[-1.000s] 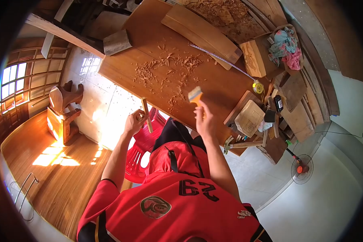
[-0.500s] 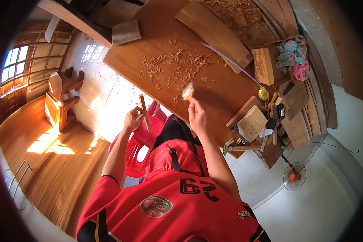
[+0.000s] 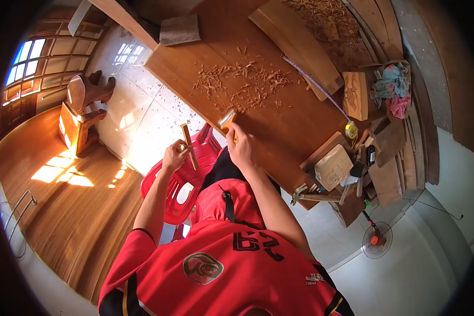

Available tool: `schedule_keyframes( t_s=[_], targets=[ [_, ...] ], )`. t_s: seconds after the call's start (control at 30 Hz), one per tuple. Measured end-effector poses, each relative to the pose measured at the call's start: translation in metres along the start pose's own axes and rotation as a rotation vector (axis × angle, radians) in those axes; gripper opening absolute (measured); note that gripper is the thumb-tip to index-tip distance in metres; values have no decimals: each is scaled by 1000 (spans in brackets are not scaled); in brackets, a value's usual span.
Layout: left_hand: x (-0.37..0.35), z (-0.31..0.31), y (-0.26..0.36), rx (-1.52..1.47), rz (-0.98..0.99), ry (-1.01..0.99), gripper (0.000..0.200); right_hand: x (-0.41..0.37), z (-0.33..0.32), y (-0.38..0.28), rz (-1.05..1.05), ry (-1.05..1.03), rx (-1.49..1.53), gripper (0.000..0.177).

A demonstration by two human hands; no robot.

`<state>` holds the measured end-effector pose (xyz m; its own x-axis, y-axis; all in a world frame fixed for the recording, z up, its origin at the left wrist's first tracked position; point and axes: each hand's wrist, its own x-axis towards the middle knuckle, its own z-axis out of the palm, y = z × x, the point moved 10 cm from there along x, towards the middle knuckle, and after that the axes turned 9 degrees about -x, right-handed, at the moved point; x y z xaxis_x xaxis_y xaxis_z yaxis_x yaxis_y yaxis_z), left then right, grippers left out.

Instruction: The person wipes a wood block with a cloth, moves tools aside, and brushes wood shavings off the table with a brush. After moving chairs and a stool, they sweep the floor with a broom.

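Head view shows your right hand (image 3: pixel 240 150) wrapped tight around the handle of a small brush (image 3: pixel 227 120). Its bristles sit at the near edge of the wooden tabletop (image 3: pixel 295 126), just short of the scatter of wood shavings (image 3: pixel 242 84). Your left hand (image 3: pixel 175 156) is closed on a narrow wooden strip (image 3: pixel 189 146), held upright off the table's edge above the red plastic chair (image 3: pixel 166 203).

The likeliest trouble, as I judge it, is the edge itself. With the brush this close to it, any stroke pulled toward you sends shavings onto your lap, the chair and the tiled floor instead of gathering them.

The strip is gripped low, with most of its length free, and your two hands are near each other. A quick move of the brush arm could knock it loose.

A wide sweep to your right could scatter chips into the crowded tools there and nudge the hammer (image 3: pixel 306 196) lying at the table's corner.
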<state>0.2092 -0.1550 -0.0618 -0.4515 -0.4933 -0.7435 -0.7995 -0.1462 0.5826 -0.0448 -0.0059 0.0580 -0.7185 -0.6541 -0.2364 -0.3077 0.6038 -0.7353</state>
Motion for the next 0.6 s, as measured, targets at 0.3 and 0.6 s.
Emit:
schedule_keyframes(
  t_s=[0.3, 0.6],
  targets=[
    [-1, -3, 4, -87, -36, 44, 24, -72, -127, 105, 439, 205, -231, 32],
    [13, 18, 71, -116, 90, -29, 19, 45, -109, 95, 96, 118, 1, 29]
  ],
)
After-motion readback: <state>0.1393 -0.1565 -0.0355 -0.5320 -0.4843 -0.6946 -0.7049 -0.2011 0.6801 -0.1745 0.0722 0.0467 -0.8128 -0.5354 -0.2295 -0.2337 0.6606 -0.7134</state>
